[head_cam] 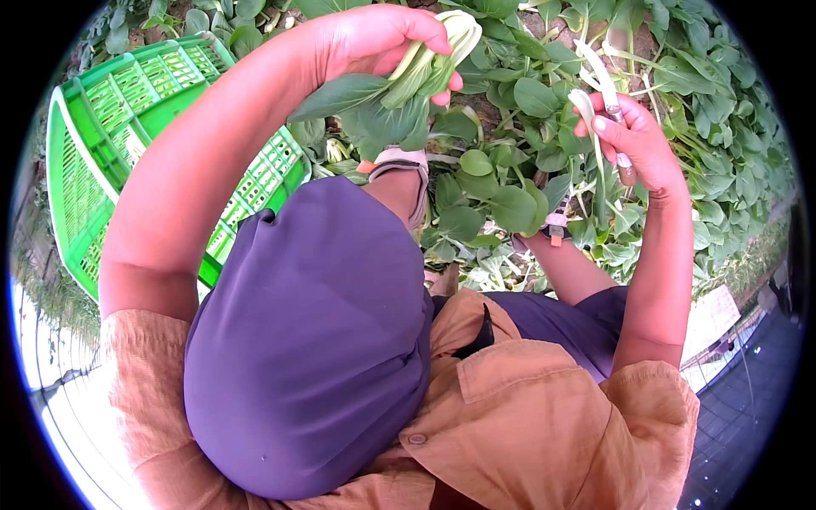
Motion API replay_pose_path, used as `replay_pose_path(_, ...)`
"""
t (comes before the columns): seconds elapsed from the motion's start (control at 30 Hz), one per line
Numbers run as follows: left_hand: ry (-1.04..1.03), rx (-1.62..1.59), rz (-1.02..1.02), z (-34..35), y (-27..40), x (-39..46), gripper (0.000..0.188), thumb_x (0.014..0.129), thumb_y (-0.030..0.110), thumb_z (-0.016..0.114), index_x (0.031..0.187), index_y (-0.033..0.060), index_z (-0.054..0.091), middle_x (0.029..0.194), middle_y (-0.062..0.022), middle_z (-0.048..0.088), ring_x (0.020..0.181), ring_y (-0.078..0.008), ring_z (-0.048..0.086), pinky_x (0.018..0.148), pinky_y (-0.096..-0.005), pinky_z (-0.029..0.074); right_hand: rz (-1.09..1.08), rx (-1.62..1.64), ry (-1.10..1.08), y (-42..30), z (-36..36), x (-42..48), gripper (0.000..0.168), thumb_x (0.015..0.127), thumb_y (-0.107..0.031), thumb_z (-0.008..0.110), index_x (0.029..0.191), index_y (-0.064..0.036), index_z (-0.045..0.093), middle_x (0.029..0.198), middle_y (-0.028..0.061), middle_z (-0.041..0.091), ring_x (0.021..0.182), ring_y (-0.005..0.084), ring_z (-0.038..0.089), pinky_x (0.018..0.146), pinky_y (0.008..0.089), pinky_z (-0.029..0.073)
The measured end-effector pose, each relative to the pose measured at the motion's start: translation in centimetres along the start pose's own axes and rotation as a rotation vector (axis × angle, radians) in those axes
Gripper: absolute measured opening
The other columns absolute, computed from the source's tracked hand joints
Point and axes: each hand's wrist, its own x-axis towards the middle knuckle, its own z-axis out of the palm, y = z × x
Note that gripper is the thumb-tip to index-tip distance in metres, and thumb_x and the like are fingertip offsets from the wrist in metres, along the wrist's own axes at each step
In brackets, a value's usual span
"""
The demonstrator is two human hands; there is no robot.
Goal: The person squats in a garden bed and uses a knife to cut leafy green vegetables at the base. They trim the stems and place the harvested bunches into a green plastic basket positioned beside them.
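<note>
My left hand [395, 44] is closed around a leafy green plant with pale stalks, which looks like bok choy [414, 83]; its white base points up and its leaves hang down to the left. At the right, my right hand [628, 140] holds a knife [602, 76] with its curved blade pointing away from me. A loose pale leaf stalk [585, 111] is pinched between the thumb and fingers of that same hand, beside the knife. The two hands are well apart.
A green plastic crate [127, 108] with slatted walls stands tilted at the left, partly behind my left arm. Leafy plants [542, 95] grow in front and to the right. Trimmed leaves and stalks [503, 271] lie on the ground between my feet and knees.
</note>
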Motion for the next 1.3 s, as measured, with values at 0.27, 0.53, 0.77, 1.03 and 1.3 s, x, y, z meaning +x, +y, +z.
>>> replay_pose_path(0.27,-0.063,0.376,0.202,-0.7,-1.2,0.1,0.029,0.085,0.013,0.06,0.112,0.0055,0.056,0.094,-0.0115,0.066,0.086,-0.021,0.065,0.075,-0.0387,0.053,-0.343,-0.085,0.42,4.0,6.3,3.4,0.03,0.098,-0.021,0.049,0.121,-0.004,0.055,0.095,0.0024,0.062,0.063,0.0067,0.051,0.057,0.0221,0.043)
replay_pose_path(0.53,-0.028,1.913,0.281,4.9,-7.0,0.0,0.025,0.074,0.011,0.062,0.098,0.004,0.061,0.092,-0.0122,0.067,0.089,-0.0298,0.066,0.078,-0.0401,0.051,-0.307,-0.527,0.222,6.2,12.8,5.2,0.031,0.091,-0.014,0.052,0.121,-0.006,0.051,0.102,0.0198,0.064,0.092,0.0395,0.062,0.078,0.0469,0.05)
replay_pose_path(0.77,0.525,2.343,0.622,1.6,-5.2,0.9,0.044,0.073,0.009,0.064,0.116,0.0042,0.06,0.13,-0.0169,0.053,0.127,-0.0296,0.047,0.104,-0.0391,0.038,-0.435,-0.546,0.341,7.4,13.8,10.6,0.026,0.089,-0.016,0.052,0.114,-0.008,0.057,0.098,0.0209,0.064,0.087,0.0417,0.062,0.077,0.0493,0.049)
replay_pose_path(1.03,0.348,2.352,-0.156,0.1,-5.2,1.0,0.038,0.069,0.014,0.072,0.105,0.0073,0.062,0.106,-0.0078,0.055,0.099,-0.0231,0.058,0.078,-0.0326,0.05,-0.194,-0.538,0.17,6.5,14.1,14.7,0.029,0.092,-0.024,0.048,0.115,-0.013,0.06,0.095,0.0176,0.067,0.091,0.038,0.063,0.08,0.0473,0.049)
replay_pose_path(1.3,0.392,2.359,-0.042,-0.6,-6.7,1.2,0.033,0.068,0.011,0.071,0.1,0.0064,0.062,0.1,-0.0072,0.053,0.095,-0.0226,0.059,0.078,-0.0324,0.051,-0.289,-0.684,0.184,6.7,14.2,14.3,0.029,0.091,-0.02,0.05,0.117,-0.009,0.059,0.091,0.016,0.066,0.085,0.0347,0.064,0.076,0.0443,0.05)
